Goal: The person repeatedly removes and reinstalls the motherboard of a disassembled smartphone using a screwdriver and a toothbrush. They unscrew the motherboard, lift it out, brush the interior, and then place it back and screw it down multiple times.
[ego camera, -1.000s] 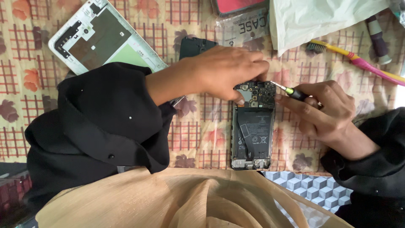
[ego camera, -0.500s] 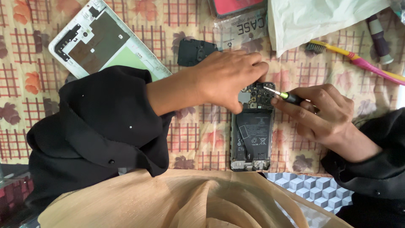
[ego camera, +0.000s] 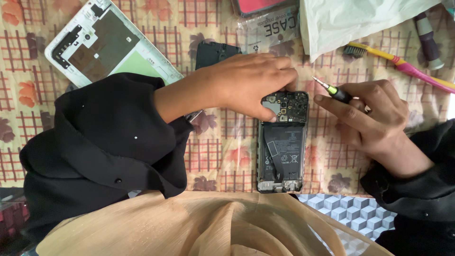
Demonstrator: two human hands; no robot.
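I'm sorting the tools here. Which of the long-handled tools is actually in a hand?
The small screwdriver with the green collar, pinched in the right hand. The yellow and pink toothbrush and the dark-handled tool lie loose on the cloth, untouched.

We're seeing a white phone back frame lying top left on the checked floral cloth, a small black cover piece near it, plus a yellow-pink toothbrush sitting under a white plastic bag top right.
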